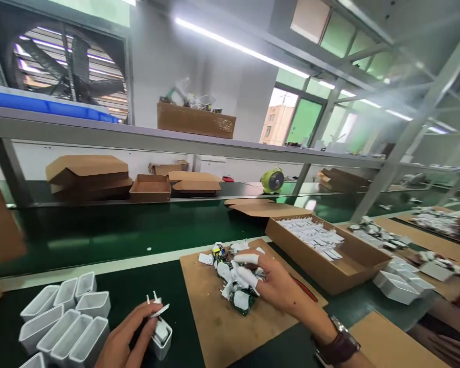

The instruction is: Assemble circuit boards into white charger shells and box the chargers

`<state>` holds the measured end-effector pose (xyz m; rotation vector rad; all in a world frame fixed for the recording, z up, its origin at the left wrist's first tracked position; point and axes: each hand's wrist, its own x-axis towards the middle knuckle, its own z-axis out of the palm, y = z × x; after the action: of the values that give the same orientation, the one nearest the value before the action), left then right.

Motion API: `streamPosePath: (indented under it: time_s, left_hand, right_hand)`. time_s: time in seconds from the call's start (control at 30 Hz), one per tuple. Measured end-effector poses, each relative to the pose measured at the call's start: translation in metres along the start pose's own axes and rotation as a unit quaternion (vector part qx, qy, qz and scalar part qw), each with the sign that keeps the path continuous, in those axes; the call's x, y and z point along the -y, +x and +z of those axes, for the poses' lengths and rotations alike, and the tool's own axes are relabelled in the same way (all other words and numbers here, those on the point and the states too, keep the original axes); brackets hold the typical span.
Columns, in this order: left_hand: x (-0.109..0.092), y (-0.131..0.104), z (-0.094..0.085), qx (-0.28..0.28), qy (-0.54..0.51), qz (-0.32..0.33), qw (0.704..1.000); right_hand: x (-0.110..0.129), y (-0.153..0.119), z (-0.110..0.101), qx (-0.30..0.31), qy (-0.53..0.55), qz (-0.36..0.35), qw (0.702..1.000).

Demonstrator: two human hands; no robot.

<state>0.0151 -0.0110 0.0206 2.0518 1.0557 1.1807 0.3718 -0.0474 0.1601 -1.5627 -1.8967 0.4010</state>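
While the left hand (126, 337) pinches a small white pronged part (160, 310) between thumb and fingers, its two prongs pointing up, the right hand (272, 281) reaches into a jumbled pile (240, 301) of white pieces and little green circuit boards. From where I stand I can't tell whether those right fingers have closed on anything; white covers (247, 276) sheathe the thumb and a finger, and a watch (341, 343) circles the wrist. Just beside the left thumb, under the pronged part, a white case (163, 348) sits upright with white pieces in its mouth. Further left of that hand, open-topped white cases (92, 343) stand clustered on the dark green bench (170, 278). Between the two hands and beneath the pile lies a flat brown cardboard sheet (210, 337), and a red-handled tool (305, 290) rests on it just beyond the right wrist. Past that, ahead and to the right of the right hand, an open carton (306, 255) holds rows of white parts (310, 232). Well off to the right of both hands, a co-worker's arm (442, 345) shows, blurred. Ahead, beyond the hands, a green fan (272, 181) stands below a long shelf (138, 137).
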Motion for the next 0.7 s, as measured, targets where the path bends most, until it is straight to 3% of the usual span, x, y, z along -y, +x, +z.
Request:
streamPosePath:
  time_s: [0.07,0.17,0.3,0.43,0.6,0.7]
  left_hand:
    - [0.002,0.003,0.002,-0.02,0.012,0.025,0.999]
    - [0.006,0.001,0.008,-0.043,0.028,0.029,0.998]
    - [0.007,-0.008,0.007,-0.054,0.029,0.011,0.998]
    - [0.001,-0.01,0.0,-0.072,0.022,0.02,0.997]
    - [-0.006,-0.006,0.004,-0.035,0.019,0.03,0.999]
    - [-0.008,-0.005,0.006,-0.014,0.02,0.087,0.996]
  right_hand:
    - [0.026,0.005,0.04,0.079,0.022,-0.099,0.992]
    - [0.051,0.005,0.102,0.159,-0.003,-0.172,0.972]
    - [0.053,-0.002,0.154,0.162,-0.068,-0.215,0.961]
    - [0.042,-0.014,0.168,0.124,-0.124,-0.22,0.959]
    - [0.033,-0.02,0.175,0.089,-0.161,-0.253,0.95]
    - [0.03,-0.019,0.179,0.07,-0.151,-0.286,0.944]
